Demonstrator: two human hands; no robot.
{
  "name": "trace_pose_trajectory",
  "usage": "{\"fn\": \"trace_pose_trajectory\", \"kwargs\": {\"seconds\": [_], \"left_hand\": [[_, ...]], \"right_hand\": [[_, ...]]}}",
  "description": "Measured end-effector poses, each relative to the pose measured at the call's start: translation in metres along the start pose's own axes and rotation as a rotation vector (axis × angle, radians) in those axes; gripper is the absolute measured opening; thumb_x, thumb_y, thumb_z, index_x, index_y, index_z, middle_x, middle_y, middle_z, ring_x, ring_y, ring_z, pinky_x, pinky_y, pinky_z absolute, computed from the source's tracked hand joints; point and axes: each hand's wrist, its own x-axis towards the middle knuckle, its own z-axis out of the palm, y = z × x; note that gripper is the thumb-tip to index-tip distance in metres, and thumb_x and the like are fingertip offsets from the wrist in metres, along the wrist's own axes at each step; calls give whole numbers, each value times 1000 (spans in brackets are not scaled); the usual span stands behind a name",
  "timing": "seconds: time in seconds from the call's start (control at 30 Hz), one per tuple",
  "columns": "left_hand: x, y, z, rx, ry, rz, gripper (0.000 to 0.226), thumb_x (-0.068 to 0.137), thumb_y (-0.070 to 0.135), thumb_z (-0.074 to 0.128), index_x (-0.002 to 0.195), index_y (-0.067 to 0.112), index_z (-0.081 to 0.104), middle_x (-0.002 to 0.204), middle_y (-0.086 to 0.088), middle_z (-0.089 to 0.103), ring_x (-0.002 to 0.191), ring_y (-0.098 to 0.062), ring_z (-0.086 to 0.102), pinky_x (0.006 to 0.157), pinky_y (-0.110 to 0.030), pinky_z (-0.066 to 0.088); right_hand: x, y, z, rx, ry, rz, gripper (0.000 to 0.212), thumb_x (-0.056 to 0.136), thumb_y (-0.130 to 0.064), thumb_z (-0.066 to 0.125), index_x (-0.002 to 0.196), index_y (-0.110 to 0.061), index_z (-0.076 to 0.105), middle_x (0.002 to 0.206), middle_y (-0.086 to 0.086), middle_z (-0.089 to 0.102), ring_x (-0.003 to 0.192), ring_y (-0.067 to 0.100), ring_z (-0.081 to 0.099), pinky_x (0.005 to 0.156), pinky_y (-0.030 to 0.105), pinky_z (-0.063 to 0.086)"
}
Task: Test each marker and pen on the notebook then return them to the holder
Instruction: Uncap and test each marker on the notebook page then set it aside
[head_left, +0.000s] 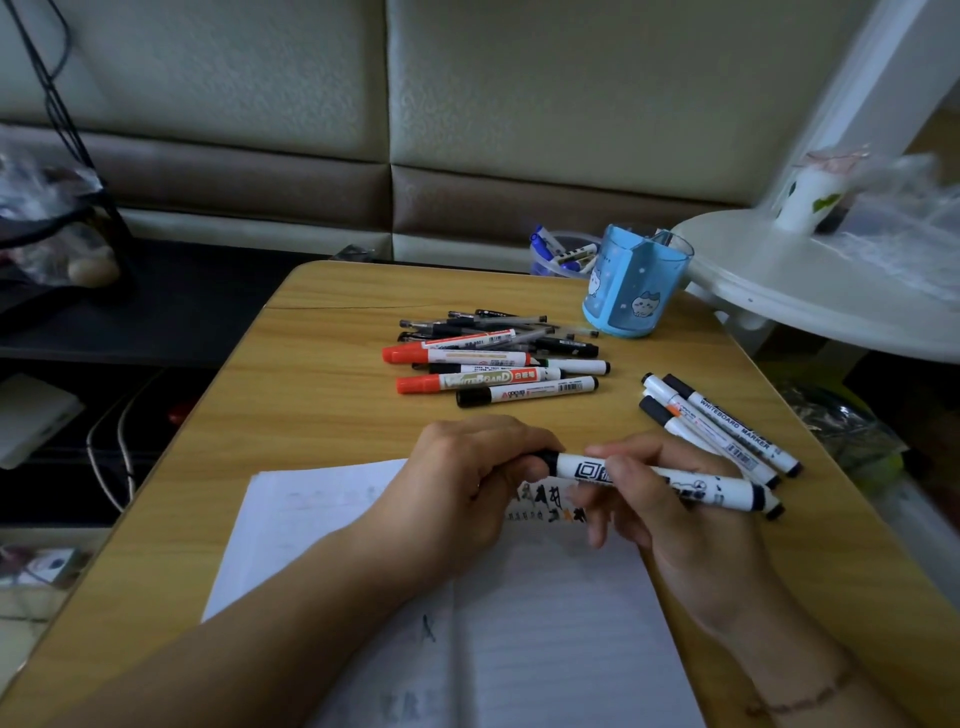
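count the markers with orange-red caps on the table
2, both in the pile of pens and markers mid-table: the farther one with its cap pointing left, and the nearer one just below it. More could be buried under that pile.

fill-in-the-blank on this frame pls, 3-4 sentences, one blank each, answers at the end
1. Both hands grip one white marker above the open ____.
2. The left hand wraps the marker's ____ end.
3. The blue holder stands at the table's far ____ corner.
4. Two markers in the middle pile have ____ caps.

Answers: notebook; cap; right; orange
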Motion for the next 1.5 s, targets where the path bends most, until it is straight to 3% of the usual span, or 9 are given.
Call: {"fn": "trace_pose_trajectory", "kwargs": {"seconds": [0.1, 0.23, 0.4, 0.53, 0.8, 1.03, 1.17, 1.3, 1.5], "left_hand": [[0, -2, -2, -12, -13, -18, 16, 92, 4, 59, 100, 4, 72, 80, 18, 57, 70, 10, 50, 68, -10, 38], [1, -10, -4, 62, -61, -141, 41, 93, 46, 56, 122, 19, 65, 110, 10, 66, 100, 1, 59, 88, -18, 47], [0, -37, -19, 520, -3, -409, 56, 89, 58, 36, 125, 24, 62, 130, 4, 57, 120, -22, 48, 96, -47, 45], [0, -39, -17, 583, -207, -370, 56, 88, 55, 29, 130, 31, 58, 135, 13, 54, 130, -21, 39, 100, -48, 31], [1, -33, -13, 637, -207, -414, 51, 86, 57, 42, 128, 32, 58, 120, 10, 52, 118, -21, 38, 94, -42, 29], [-1, -32, -11, 599, -52, -366, 21, 92, 30, 54, 104, 22, 70, 101, 4, 65, 100, -26, 54, 81, -41, 40], [2, -23, -15, 400, 83, -162, 28, 97, 26, 44, 102, 11, 67, 93, -1, 68, 83, -22, 61, 73, -38, 47], [2, -4, -11, 238, -151, -15, 22, 100, 23, 44, 111, 10, 58, 96, 0, 61, 84, -17, 54, 73, -25, 40], [1, 9, -8, 290, -298, 146, 17, 97, 13, 48, 111, 8, 56, 97, -5, 56, 86, -26, 52, 75, -41, 44]], "right_hand": [[2, 0, -1, -37, -58, -44, 23, 83, -29, 63, 90, -10, 72, 73, 17, 70, 57, 22, 67, 50, 15, 47], [10, -3, -12, -74, -55, -47, 42, 76, -63, 66, 92, -25, 69, 64, 7, 65, 52, 6, 57, 50, 13, 44], [9, -10, -41, -665, -71, -77, 78, 75, -89, 20, 118, -39, 62, 110, -20, 62, 97, 0, 57, 75, 20, 44], [14, -6, -43, -1025, 78, -60, 9, 91, -42, 52, 89, -36, 58, 91, -26, 55, 101, 4, 49, 74, 24, 42], [16, 7, -44, -1366, 70, 149, 27, 90, -22, 61, 111, -37, 64, 125, -19, 50, 123, 9, 36, 85, 26, 40], [14, 11, -39, -1254, 141, 37, 30, 87, -38, 64, 116, -30, 66, 119, -14, 57, 119, 11, 44, 82, 26, 41], [10, 8, -21, -854, 176, -18, 48, 80, -67, 56, 109, -30, 65, 78, -13, 67, 75, 4, 61, 65, 18, 45], [3, 0, -3, -155, 80, 25, 36, 75, -51, 73, 87, -17, 71, 73, 6, 70, 59, 9, 64, 56, 25, 51], [-6, -2, 13, -99, -84, -15, 20, 75, -38, 69, 82, -22, 59, 62, 10, 61, 52, 13, 52, 47, 26, 41]]}}
